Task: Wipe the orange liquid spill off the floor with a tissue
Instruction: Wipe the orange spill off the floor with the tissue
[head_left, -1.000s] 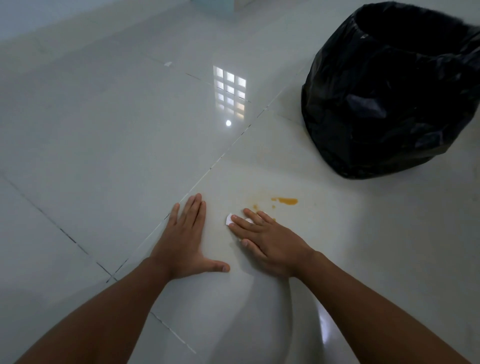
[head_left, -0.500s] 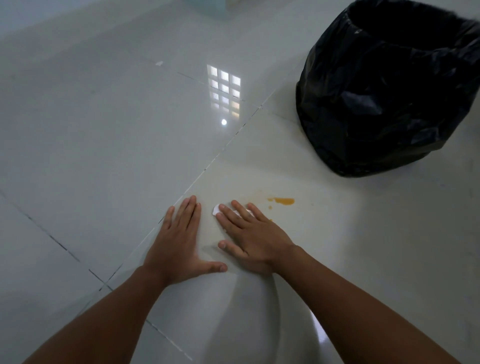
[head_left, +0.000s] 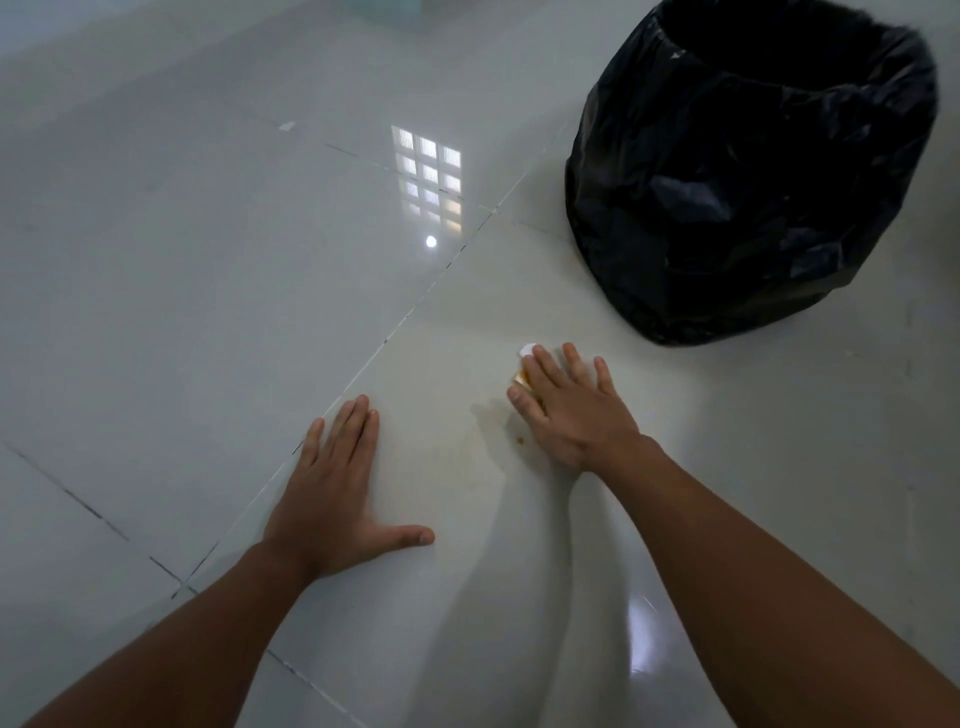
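Since a moment ago, my right hand (head_left: 569, 410) has swept the tissue (head_left: 525, 364) rightward over the orange streak, fingers flat and pressing. My left hand (head_left: 332, 488) lies spread on the floor (head_left: 208, 260), holding nothing. The tissue, stained orange at its edge, looks soaked; more passes may only smear. A speck (head_left: 518, 440) and faint film remain, I think.

We see a glossy pale tile floor (head_left: 208, 260) w/ thin dark grout lines (head_left: 395, 332) running diagonally. A gridded window reflection (head_left: 428, 179) shines on it, a round light spot (head_left: 431, 241) just below. Black bin bag (head_left: 748, 176) stands upper right.
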